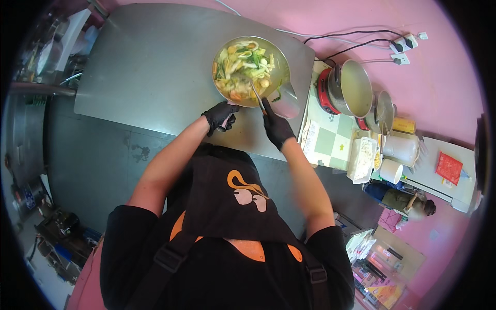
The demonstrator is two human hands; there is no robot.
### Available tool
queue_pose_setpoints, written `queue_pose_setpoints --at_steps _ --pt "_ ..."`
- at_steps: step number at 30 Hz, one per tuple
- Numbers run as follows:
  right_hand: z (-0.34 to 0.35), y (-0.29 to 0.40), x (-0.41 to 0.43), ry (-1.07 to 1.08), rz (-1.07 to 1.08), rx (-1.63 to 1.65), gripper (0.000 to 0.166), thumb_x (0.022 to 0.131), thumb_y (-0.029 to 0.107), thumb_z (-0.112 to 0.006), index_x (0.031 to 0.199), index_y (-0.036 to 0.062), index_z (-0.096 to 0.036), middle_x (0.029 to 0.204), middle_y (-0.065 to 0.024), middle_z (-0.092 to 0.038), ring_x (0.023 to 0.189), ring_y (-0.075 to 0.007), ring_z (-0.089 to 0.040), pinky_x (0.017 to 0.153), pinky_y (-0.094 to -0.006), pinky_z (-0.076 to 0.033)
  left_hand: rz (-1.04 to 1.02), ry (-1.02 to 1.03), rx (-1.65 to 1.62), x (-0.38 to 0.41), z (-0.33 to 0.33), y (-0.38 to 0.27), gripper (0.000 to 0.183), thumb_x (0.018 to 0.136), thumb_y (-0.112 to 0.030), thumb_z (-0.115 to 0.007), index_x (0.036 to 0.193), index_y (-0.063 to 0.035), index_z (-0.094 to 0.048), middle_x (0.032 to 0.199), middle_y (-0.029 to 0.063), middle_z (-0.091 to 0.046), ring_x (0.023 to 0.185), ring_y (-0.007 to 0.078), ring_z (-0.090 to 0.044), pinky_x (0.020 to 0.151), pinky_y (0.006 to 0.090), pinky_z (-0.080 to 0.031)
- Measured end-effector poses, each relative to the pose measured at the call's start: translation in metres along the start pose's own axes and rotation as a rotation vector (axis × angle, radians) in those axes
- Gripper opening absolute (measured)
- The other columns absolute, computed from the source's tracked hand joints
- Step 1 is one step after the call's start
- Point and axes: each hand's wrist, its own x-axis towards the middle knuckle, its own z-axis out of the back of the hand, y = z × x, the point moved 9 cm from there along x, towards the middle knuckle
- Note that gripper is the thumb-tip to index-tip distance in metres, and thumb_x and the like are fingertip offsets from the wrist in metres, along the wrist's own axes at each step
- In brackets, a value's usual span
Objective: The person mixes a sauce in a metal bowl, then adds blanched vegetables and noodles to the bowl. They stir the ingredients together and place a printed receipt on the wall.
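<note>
My left hand (220,117), in a black glove, grips the handle (224,124) of a round metal pan (282,69) on a steel table (151,66). Inside the pan is a mix of cut vegetables (248,58), with leafy greens, pale strips and round pieces in it. My right hand (277,127), also gloved in black, holds a metal ladle (255,92) by its handle. The ladle's bowl is down among the vegetables and blurred. A shiny, rounded piece (288,102) shows beside the pan's right rim; what it is I cannot tell. A green leaf (277,93) lies near it.
Right of the table, a large pot (352,89) stands on a red electric cooker (323,91), with another pot (381,110) behind. A white tub (362,159) holds pale food. Cords run to a wall socket strip (403,43). A person (403,199) is farther off at right.
</note>
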Motion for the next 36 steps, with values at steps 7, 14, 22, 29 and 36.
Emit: queue_pose_setpoints --at_steps 7,14,22,29,36 --pt "0.050 -0.059 0.004 -0.082 -0.274 -0.103 0.052 0.096 0.027 -0.038 0.144 0.0307 -0.020 0.092 -0.0270 -0.062 0.082 -0.0448 -0.060 0.069 -0.0509 -0.047 -0.006 0.052 -0.018 0.010 0.003 0.011 0.017 0.087 -0.027 -0.056 0.092 -0.0135 -0.046 0.055 0.0007 -0.041 0.045 0.0117 -0.040 0.041 0.0270 -0.035" --pt "0.029 -0.007 0.035 -0.025 0.007 -0.134 0.056 0.093 0.027 -0.041 0.145 0.0281 -0.020 0.093 -0.0283 -0.061 0.083 -0.0424 -0.061 0.075 -0.0484 -0.046 -0.005 0.012 -0.005 -0.005 -0.004 0.001 0.015 0.087 -0.025 -0.055 0.094 -0.0154 -0.046 0.056 -0.0006 -0.037 0.045 0.0107 -0.036 0.040 0.0266 -0.033" --pt "0.132 -0.018 -0.060 0.234 -0.068 -0.449 0.053 0.095 0.023 -0.038 0.144 0.0301 -0.021 0.093 -0.0205 -0.063 0.087 -0.0382 -0.061 0.078 -0.0457 -0.047 -0.007 0.081 -0.045 0.008 0.000 0.008 0.016 0.086 -0.024 -0.055 0.086 -0.0161 -0.041 0.063 -0.0001 -0.035 0.052 0.0135 -0.040 0.045 0.0302 -0.032" --pt "0.079 -0.065 -0.005 -0.097 -0.136 -0.097 0.050 0.096 0.029 -0.042 0.143 0.0307 -0.027 0.079 -0.0166 -0.060 0.072 -0.0280 -0.060 0.069 -0.0396 -0.048 0.023 0.053 -0.006 0.011 0.001 0.011 0.016 0.087 -0.027 -0.054 0.095 -0.0171 -0.045 0.058 0.0003 -0.038 0.046 0.0121 -0.038 0.039 0.0282 -0.033" --pt "0.008 -0.082 0.040 -0.146 -0.499 1.169 0.044 0.095 0.032 -0.044 0.138 0.0369 -0.037 0.061 -0.0023 -0.049 0.043 -0.0124 -0.043 0.037 -0.0271 -0.035 0.014 0.026 0.018 0.008 0.004 0.009 0.019 0.088 -0.028 -0.055 0.095 -0.0129 -0.046 0.057 0.0010 -0.042 0.047 0.0120 -0.043 0.041 0.0283 -0.037"
